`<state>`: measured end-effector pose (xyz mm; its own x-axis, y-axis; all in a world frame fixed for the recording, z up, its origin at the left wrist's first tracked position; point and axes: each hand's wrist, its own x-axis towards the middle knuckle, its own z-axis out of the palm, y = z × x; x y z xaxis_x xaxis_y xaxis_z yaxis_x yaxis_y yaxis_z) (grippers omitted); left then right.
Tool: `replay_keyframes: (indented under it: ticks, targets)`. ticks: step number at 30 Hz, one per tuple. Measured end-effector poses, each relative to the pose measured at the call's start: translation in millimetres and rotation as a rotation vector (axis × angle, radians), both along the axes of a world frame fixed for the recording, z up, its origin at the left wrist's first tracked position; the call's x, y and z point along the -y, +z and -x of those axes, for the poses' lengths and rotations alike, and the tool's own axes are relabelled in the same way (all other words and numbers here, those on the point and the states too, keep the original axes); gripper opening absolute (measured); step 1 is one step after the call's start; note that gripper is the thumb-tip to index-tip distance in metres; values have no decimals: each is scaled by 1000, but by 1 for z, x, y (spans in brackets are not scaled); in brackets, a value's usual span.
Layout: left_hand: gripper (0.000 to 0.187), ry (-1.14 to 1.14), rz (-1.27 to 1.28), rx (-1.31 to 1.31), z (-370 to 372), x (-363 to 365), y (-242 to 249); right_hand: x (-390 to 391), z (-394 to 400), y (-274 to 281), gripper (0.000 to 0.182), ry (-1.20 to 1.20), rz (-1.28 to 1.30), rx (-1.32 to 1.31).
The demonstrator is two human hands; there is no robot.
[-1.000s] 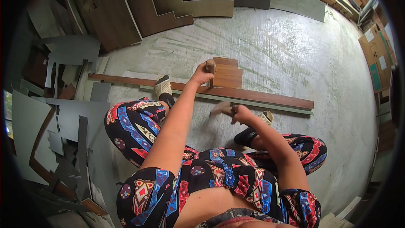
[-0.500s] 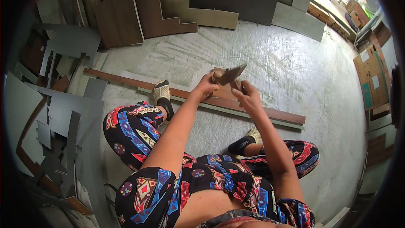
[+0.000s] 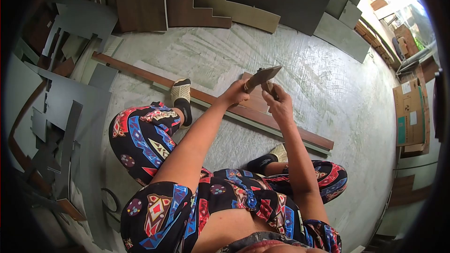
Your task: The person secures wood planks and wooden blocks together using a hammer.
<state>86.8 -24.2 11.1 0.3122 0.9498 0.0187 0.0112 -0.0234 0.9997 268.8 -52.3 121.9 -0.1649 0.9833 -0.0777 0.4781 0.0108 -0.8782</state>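
My left hand [image 3: 236,93] is closed around the wooden handle of a hatchet-like tool [image 3: 263,77] with a broad, dark metal blade that points up and to the right. Close beside the blade, my right hand [image 3: 280,101] pinches a small brown block [image 3: 269,87], whose kind I cannot tell. Both hands are above a short reddish-brown board [image 3: 256,100]. A long brown wooden strip [image 3: 206,97] lies across the floor in front of me, with a pale grey-green strip [image 3: 227,118] along its near side.
My feet are by the long strip, the left shoe [image 3: 181,91] overlapping it in view. Large brown and dark panels [image 3: 197,14] lean along the back. Grey board offcuts [image 3: 70,107] are piled at left. A cardboard box [image 3: 409,112] stands at right on the concrete floor [image 3: 337,98].
The view has shifted slightly. The blade has turned flatter and sits a little higher, and my right hand with the small block has come up close under it. Both hands keep their holds.
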Motion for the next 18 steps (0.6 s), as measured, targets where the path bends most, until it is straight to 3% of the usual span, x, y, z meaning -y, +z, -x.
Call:
replay_keyframes:
  ticks: [5, 8, 15, 18]
  targets:
    - [42, 88, 43, -52, -3, 0, -5, 6, 1, 11, 42, 13, -49, -167]
    - [43, 29, -21, -26, 0, 2, 7, 6, 2, -1, 43, 19, -60, 110]
    - [37, 60, 160, 19, -2, 2, -3, 12, 5, 18, 42, 27, -73, -139]
    - [36, 61, 120, 8, -3, 0, 1, 10, 7, 11, 41, 24, -34, 78]
